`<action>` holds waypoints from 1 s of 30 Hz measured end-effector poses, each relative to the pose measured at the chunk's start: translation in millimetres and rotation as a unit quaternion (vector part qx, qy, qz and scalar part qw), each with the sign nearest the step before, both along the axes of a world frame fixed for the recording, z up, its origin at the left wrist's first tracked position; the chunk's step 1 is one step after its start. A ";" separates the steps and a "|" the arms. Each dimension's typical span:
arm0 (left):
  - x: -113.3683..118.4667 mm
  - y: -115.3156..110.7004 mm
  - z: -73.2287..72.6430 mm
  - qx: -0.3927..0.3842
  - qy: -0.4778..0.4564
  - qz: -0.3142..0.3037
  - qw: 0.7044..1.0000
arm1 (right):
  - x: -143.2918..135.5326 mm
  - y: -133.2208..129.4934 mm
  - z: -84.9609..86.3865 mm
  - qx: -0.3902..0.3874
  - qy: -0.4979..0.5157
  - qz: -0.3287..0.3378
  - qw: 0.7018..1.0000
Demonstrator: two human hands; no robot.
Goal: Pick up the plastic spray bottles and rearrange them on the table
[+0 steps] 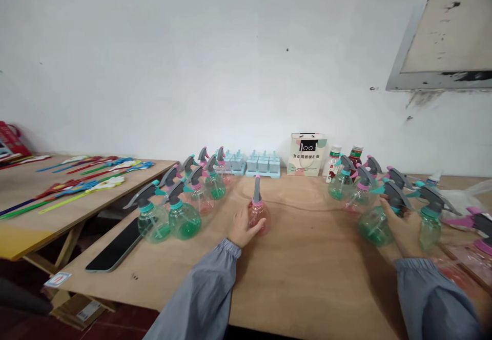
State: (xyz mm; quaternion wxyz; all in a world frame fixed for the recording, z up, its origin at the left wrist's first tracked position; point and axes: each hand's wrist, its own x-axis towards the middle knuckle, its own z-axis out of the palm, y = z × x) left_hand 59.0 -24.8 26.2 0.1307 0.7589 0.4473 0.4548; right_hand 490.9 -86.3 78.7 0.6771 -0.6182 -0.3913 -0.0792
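Near the middle of the wooden table [300, 278], my left hand [244, 225] is wrapped round the left side of an upright pink spray bottle [260, 218] with a grey and pink nozzle. On the right, my right hand [402, 225] is closed on a green spray bottle [375, 225] near its grey and teal head. Another green spray bottle [430, 227] stands just right of that hand. Several more pink and green bottles stand behind it. A left group holds several bottles, with a green one [185, 221] at its front.
A black phone [115, 246] lies at the table's left edge. Pale blue moulds [263, 164], a paper bag [306, 155] and two drink bottles, one white [332, 164], stand along the wall. A second table [42, 222] on the left holds colourful sticks. Pink bottles stand at far right.
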 end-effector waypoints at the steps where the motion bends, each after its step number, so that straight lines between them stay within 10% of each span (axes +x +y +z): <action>1: -0.2 0.0 -0.1 -0.001 0.000 -0.001 1.000 | 1.7 1.0 -2.3 -0.006 -0.004 0.010 1.000; 16: -1.0 0.9 -0.6 -0.005 0.001 -0.004 1.000 | 6.0 9.6 -9.0 -0.011 -0.019 -0.048 0.999; 30: 2.8 -5.3 2.6 -0.009 0.020 -0.017 1.000 | -2.0 0.3 -22.8 0.209 -0.175 -0.153 0.950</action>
